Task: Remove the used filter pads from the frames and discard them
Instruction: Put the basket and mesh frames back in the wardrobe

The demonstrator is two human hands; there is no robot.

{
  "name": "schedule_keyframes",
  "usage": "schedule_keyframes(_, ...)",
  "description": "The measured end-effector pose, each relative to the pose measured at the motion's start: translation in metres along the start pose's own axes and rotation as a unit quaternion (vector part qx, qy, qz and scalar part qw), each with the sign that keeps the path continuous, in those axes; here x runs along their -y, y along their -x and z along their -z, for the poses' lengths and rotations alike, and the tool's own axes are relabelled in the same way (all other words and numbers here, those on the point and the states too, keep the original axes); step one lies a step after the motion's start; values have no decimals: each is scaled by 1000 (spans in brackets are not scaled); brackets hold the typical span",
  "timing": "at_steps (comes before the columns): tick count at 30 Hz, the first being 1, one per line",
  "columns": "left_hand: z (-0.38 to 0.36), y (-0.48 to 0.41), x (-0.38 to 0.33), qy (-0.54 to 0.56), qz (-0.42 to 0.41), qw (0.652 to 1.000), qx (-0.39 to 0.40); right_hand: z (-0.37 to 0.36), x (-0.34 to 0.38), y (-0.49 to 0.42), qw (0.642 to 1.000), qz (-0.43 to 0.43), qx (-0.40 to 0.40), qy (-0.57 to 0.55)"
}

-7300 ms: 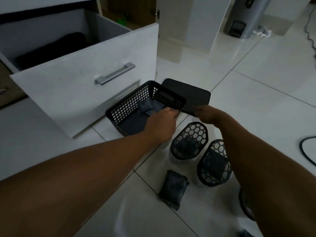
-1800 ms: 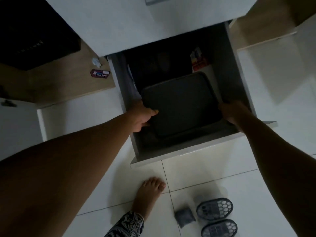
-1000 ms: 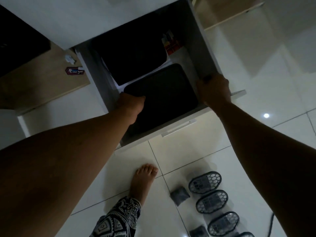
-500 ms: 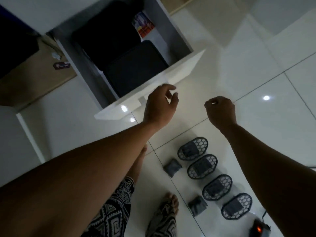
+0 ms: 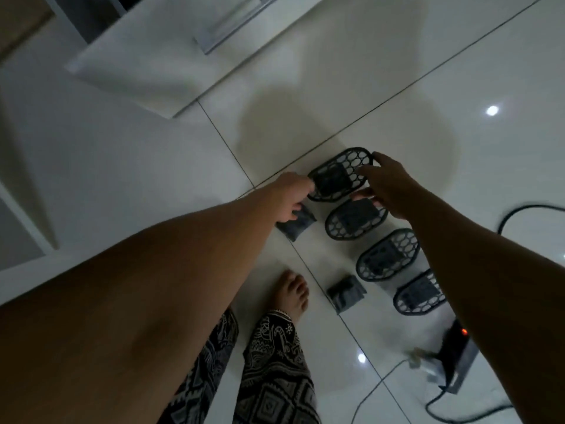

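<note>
on the tiled floor (image 5: 153,154) four mesh frames (image 5: 354,221) lie in a row, each with a dark pad inside. the farthest frame (image 5: 342,165) looks light and stiff, best held by its rim. its pad (image 5: 331,180) looks soft and should peel out from an edge. the right hand (image 5: 386,188) has its grip curled round the frame's right end. the left hand (image 5: 292,192) meets the left end with fingers curled, but i cannot tell if it is pinching. two loose pads (image 5: 345,293) lie beside the row.
</note>
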State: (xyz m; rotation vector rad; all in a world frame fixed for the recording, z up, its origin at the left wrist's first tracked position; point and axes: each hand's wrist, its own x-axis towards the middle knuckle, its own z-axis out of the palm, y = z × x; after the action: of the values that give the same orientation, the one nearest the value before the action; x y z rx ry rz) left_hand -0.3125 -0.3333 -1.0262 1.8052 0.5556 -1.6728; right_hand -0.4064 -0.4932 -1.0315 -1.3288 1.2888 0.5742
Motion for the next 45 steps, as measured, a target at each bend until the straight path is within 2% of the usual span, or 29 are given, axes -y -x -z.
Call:
schedule_keyframes(3,-5,0,-7,50,-10,999,8,-3,5,1,999,-1,-23,-48)
schedule_keyframes(9,18,55,-46,85,-80,992,-57,2,57,58,992,36,-58,-107)
schedule_keyframes(19,142,269,-193,111,-254,956,-102,22,301,215,975,199,-25,-95)
schedule_keyframes(25,249,363,-267,179,-361,899,-172,-18,442,282,945,315,20,-82)
schedule_keyframes(30,328,385,-301,270,-399,847,-226,-73,519,296,924,368,52,-89)
schedule_keyframes(35,396,388,-341,331,-437,800,-243,-123,599,289,916,384,39,-113)
schedule_keyframes(40,423,387,-373,356,-431,803,-206,-143,654,271,916,385,41,-110)
schedule_keyframes(45,437,377,-403,402,-428,785,-199,-148,689,253,919,378,53,-97)
